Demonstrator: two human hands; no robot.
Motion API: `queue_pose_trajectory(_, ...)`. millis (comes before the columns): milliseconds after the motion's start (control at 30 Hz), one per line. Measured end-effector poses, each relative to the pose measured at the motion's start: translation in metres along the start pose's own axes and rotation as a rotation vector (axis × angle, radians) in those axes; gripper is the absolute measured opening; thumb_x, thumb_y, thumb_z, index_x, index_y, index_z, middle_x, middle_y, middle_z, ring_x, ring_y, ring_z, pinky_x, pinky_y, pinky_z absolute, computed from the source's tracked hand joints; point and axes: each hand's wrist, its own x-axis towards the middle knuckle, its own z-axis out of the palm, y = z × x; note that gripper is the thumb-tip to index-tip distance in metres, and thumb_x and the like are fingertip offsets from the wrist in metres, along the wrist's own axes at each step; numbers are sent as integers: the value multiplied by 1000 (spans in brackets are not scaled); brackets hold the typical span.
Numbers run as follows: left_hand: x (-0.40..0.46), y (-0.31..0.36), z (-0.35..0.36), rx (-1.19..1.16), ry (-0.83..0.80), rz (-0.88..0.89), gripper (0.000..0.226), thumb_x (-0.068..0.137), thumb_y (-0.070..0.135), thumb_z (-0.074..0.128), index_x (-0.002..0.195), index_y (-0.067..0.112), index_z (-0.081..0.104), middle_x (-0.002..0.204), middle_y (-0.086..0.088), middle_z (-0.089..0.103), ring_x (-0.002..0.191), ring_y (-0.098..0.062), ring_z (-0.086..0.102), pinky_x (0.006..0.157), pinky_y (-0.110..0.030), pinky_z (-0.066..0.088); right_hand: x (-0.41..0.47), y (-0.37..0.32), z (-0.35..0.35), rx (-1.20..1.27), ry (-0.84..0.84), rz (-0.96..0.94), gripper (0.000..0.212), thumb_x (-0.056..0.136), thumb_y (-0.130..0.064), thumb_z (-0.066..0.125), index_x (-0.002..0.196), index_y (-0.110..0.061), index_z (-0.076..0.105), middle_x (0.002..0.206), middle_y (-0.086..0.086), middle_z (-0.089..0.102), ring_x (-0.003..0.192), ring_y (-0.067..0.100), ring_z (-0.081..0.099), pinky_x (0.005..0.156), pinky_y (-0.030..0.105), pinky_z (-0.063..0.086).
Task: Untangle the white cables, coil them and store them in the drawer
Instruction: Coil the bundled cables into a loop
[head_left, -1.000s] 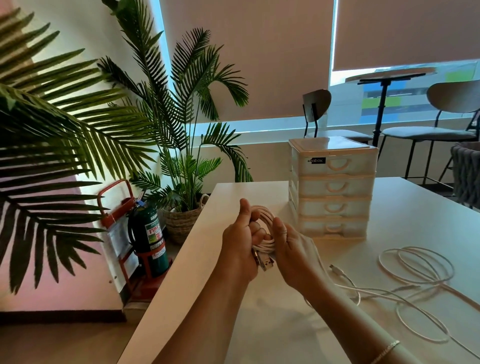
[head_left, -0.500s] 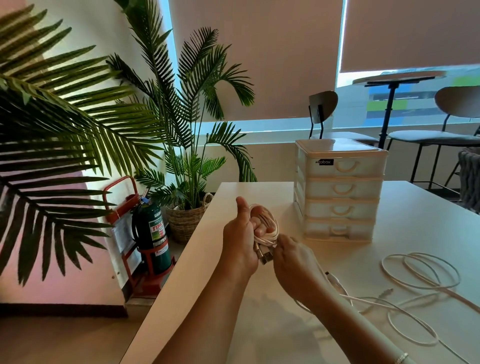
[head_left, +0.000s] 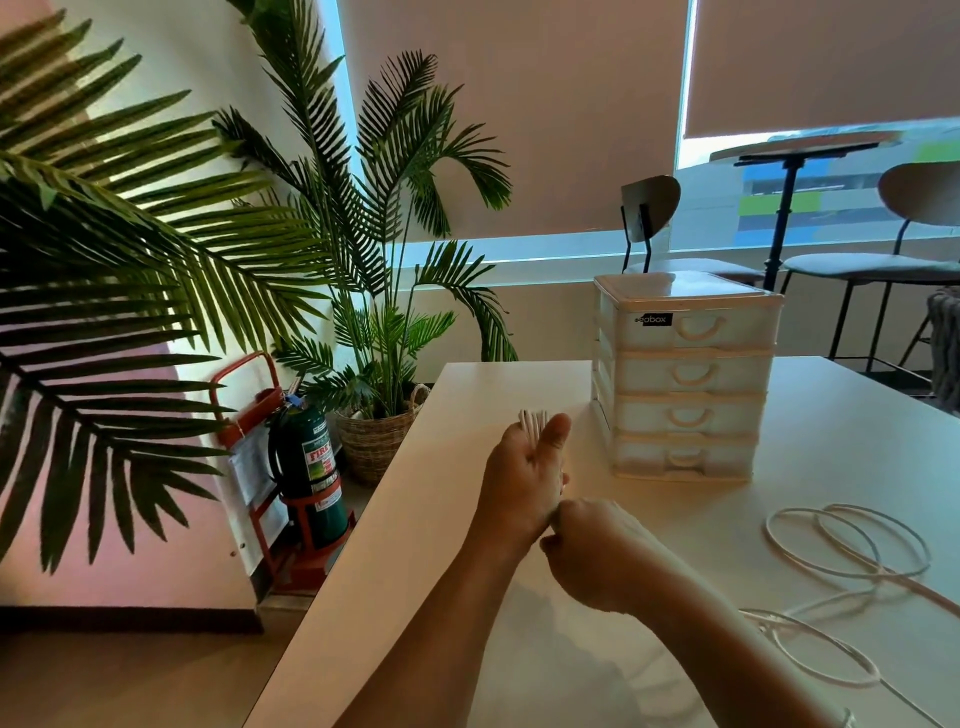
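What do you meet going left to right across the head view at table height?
Fire extinguisher → wicker plant basket → left hand holding the coiled cable → drawer unit → loose cable loops on the table.

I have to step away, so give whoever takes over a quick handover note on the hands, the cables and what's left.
Left hand: grips the coiled white cable, loops showing past the thumb.
Right hand: fingers curled at the coil's lower end; what its grip holds is hidden.
Loose white cable lies in loops on the table, right of the hands.
Drawer unit: all four drawers closed.
Done: one cable coiled. Left: store it, coil the loose cable, store that too.
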Motion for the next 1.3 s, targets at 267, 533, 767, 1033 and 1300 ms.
queue_pose_trajectory(267, -2, -1, 3, -44, -162, 59, 33, 95, 40, 36, 74, 15, 43, 55, 6, 46, 51, -8, 46, 58, -25, 42, -1, 12, -19, 369, -64, 84, 19, 93, -11, 44, 84, -6, 60, 57, -5, 61, 32, 4, 47, 44, 16, 45)
queue_pose_trajectory(533, -5, 3, 3, -25, -310, 61, 23, 100, 26, 34, 120, 15, 40, 83, 6, 47, 73, -5, 46, 72, -18, 40, 0, 17, -33, 381, -73, 134, 18, 90, -16, 53, 85, -4, 66, 52, -4, 59, 31, 4, 42, 39, 16, 40)
queue_pose_trajectory(767, -9, 8, 3, -35, -490, -26, 63, 80, 35, 31, 139, 14, 22, 121, 0, 42, 107, -12, 46, 85, -13, 40, -5, 25, -44, 312, -191, 115, 17, 86, -21, 63, 82, -4, 64, 58, 0, 54, 40, 7, 45, 45, 18, 44)
queue_pose_trajectory(1033, -11, 9, 7, 45, -528, -1, 77, 81, 33, 33, 148, 14, -1, 157, -3, 9, 142, -10, 11, 119, -35, 14, -8, 29, -54, 227, -236, 74, 24, 84, -21, 65, 99, -3, 65, 64, 0, 59, 53, 10, 55, 62, 21, 52)
queue_pose_trajectory(1300, -9, 4, 5, 87, -611, -13, 104, 61, 49, 50, 146, 11, 4, 148, -21, 24, 140, -30, 23, 113, -47, 27, -9, 32, -68, 155, -233, 36, 7, 80, -18, 69, 76, -13, 66, 57, -3, 58, 50, 9, 54, 61, 19, 51)
